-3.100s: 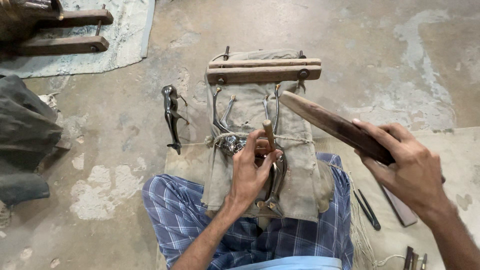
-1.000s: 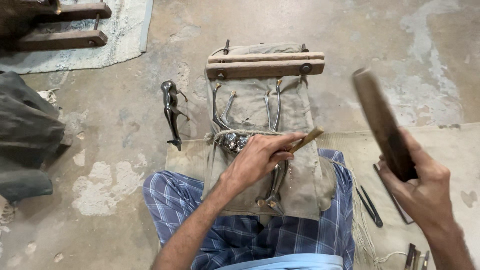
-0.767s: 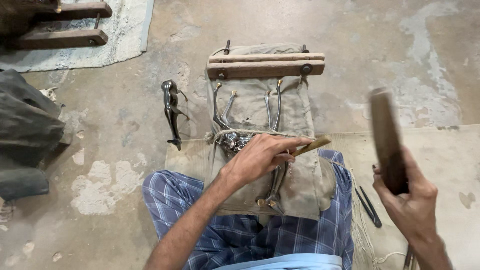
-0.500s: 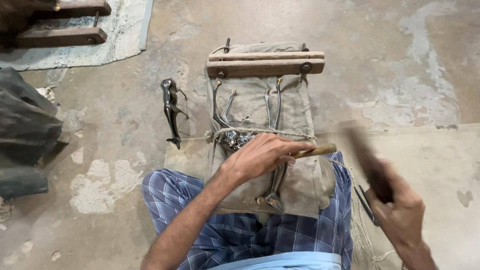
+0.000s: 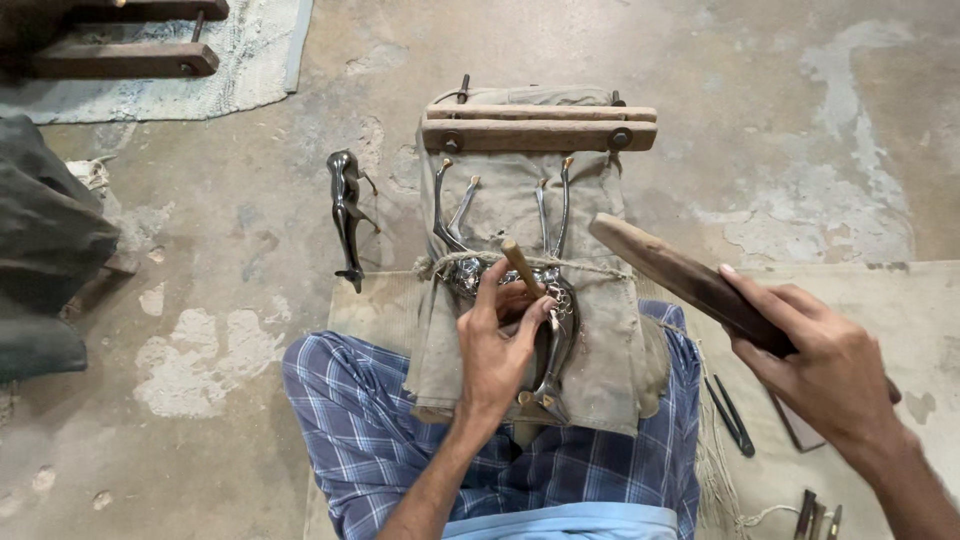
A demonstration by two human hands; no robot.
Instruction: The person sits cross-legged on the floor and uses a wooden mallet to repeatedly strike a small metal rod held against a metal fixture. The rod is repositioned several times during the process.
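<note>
Worn, stained concrete floor [image 5: 760, 110]; work is done on a khaki cloth [image 5: 610, 350] laid over the lap. Metal animal figure [image 5: 550, 300], lashed by cord, is set at centre, legs toward 12 o'clock under a wooden clamp [image 5: 540, 127]. Wooden-handled punch [image 5: 522, 268] is pinched by the left hand [image 5: 495, 350], its long axis tilted toward 11 o'clock. Wooden mallet [image 5: 685, 280], at 3 o'clock of the punch, is gripped by the closed right hand [image 5: 825, 370]. A second figure [image 5: 346, 215] is noted at 9 o'clock.

To your left a dark metal animal figure [image 5: 346, 215] lies on the concrete floor [image 5: 780, 120]. Far left you have a dark bundle [image 5: 40, 250]; top left, a wooden frame [image 5: 120, 60] on a pale mat [image 5: 250, 70].
</note>
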